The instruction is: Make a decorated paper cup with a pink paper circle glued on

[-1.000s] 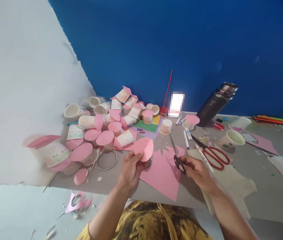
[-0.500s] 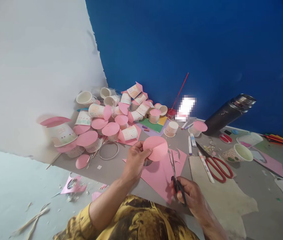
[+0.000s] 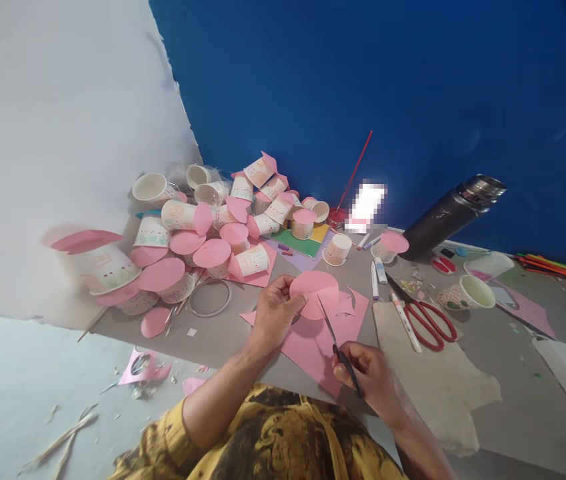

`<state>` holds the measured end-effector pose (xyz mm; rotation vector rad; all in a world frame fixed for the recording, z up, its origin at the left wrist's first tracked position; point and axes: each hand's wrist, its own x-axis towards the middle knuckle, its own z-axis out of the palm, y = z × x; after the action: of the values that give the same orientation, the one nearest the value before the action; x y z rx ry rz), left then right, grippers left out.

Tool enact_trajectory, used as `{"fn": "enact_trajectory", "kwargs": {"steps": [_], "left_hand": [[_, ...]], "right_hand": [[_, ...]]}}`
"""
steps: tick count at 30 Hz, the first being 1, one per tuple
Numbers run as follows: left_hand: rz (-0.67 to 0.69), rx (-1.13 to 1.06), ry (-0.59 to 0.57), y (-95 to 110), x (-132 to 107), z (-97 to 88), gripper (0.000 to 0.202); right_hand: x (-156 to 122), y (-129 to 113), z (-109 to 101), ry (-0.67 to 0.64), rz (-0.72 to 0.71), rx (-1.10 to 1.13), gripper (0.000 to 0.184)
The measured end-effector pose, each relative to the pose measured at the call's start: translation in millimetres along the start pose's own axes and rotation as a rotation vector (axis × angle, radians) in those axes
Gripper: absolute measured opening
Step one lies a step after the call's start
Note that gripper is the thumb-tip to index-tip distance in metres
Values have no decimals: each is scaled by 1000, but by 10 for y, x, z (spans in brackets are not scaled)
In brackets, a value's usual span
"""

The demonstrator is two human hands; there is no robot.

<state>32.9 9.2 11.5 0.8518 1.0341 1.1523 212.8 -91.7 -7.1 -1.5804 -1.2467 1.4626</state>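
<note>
- Clock directions run from the pink paper disc [image 3: 314, 295], just above the middle of a grey counter [image 3: 505, 353], with twelve pointing away from the person.
- The left hand [image 3: 273, 312], at eight o'clock, pinches the disc's near edge between thumb and fingers.
- The right hand [image 3: 369, 375], at five o'clock, grips black-handled scissors [image 3: 347, 371]; the blades reach the disc, though whether they bite into it or only overlap it is hard to tell.
- Below, towards six o'clock, lies a pink paper sheet [image 3: 307, 353].
- Ten o'clock: heaped paper cups [image 3: 223, 215], many topped with pink discs.
- Two o'clock: a leaning dark flask [image 3: 440, 223].
- Three o'clock: red-handled scissors [image 3: 417, 306].
</note>
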Motion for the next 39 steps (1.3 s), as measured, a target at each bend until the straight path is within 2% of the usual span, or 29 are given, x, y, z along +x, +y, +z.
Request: {"fn": "enact_trajectory", "kwargs": {"steps": [11,19,29,39], "left_hand": [[-14,-12,-18,-4,-18,-15,17],[-11,-56,-17,42,-31,-8,17],[-25,-23,-34,64,-47,-11,17],[-73,-99,-35,75,-56,-26,23]], "right_hand": [[47,8,45,32,2,-24,48],[81,138,94,81,-11,-9,47],[48,-14,135,76,12,9,49],[39,5,137,72,4,3,46]]}}
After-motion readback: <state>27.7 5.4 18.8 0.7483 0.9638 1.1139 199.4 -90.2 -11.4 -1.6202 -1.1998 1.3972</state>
